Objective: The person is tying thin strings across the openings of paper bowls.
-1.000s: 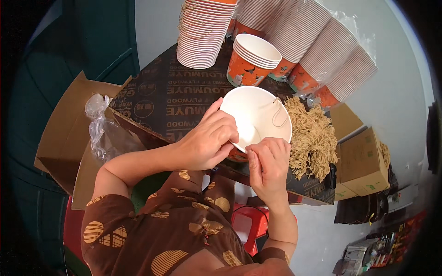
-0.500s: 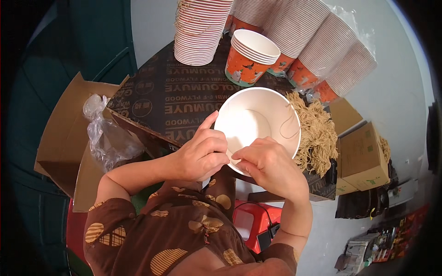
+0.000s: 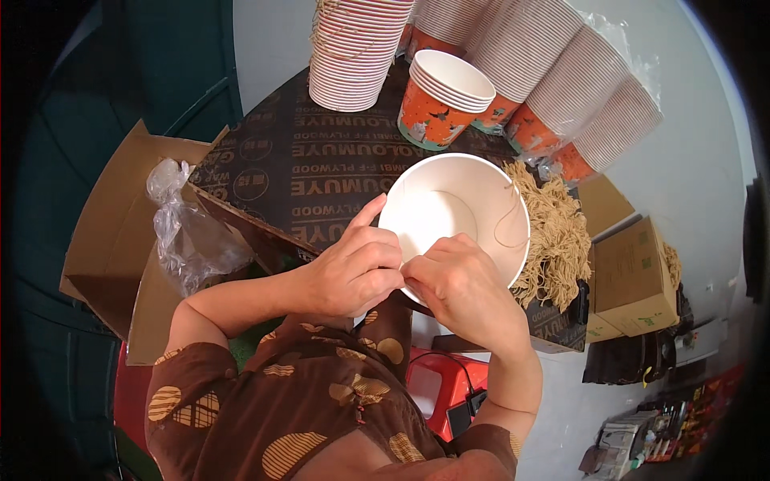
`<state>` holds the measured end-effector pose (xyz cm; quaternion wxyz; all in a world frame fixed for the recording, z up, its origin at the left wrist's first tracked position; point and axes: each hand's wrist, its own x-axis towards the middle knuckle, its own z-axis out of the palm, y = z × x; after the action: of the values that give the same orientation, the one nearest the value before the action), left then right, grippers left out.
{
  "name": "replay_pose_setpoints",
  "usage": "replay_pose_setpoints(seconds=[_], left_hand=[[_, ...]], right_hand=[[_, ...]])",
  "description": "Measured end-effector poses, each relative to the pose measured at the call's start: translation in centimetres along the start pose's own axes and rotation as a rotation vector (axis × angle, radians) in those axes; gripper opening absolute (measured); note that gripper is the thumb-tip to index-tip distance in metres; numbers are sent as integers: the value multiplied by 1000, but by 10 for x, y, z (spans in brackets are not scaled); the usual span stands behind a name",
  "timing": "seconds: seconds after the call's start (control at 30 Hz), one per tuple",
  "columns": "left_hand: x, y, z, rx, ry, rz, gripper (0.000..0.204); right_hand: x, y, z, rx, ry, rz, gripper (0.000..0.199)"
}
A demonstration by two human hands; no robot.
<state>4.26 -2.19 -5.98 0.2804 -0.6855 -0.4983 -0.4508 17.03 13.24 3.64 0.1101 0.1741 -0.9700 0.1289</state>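
A large paper bucket point(image 3: 489, 180), white inside, tilts with its mouth toward me at the table's near edge. A thin tan cord point(image 3: 499, 232) loops along its inner right wall, and one end passes through the wall near the rim. My left hand point(image 3: 361, 268) is closed at the near left rim, its index finger stretched up along the outside. Just inside the same stretch of rim, my right hand point(image 3: 465, 280) pinches with thumb and fingers, its fingertips meeting those of the left. Whatever lies between the fingertips is hidden.
A heap of tan cords point(image 3: 553, 240) lies right of the bucket. Behind stand a short stack of orange patterned buckets point(image 3: 437, 116), a tall stack of white-rimmed buckets point(image 3: 353, 60) and several plastic-wrapped stacks point(image 3: 529, 56). Cardboard boxes point(image 3: 630, 276) flank the dark table point(image 3: 321, 172).
My right hand has shifted slightly left, bringing its pinched fingertips against those of my left hand at the rim. The left hand keeps its hold, and the bucket stays nearly in place.
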Motion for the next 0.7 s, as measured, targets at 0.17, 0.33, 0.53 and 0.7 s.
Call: replay_pose_setpoints(seconds=[0.17,0.33,0.53,0.7], left_hand=[[4,1,-2,19,-2,-13,26],[12,-1,-4,41,-10,-23,25],[17,-5,-8,55,-75,-12,37],[23,-9,-13,86,-120,-43,36]], right_hand=[[0,2,1,-38,33,-15,11],[2,6,-1,8,112,-47,8],[1,11,-5,-62,150,-13,8],[-5,15,-15,-81,438,67,13]])
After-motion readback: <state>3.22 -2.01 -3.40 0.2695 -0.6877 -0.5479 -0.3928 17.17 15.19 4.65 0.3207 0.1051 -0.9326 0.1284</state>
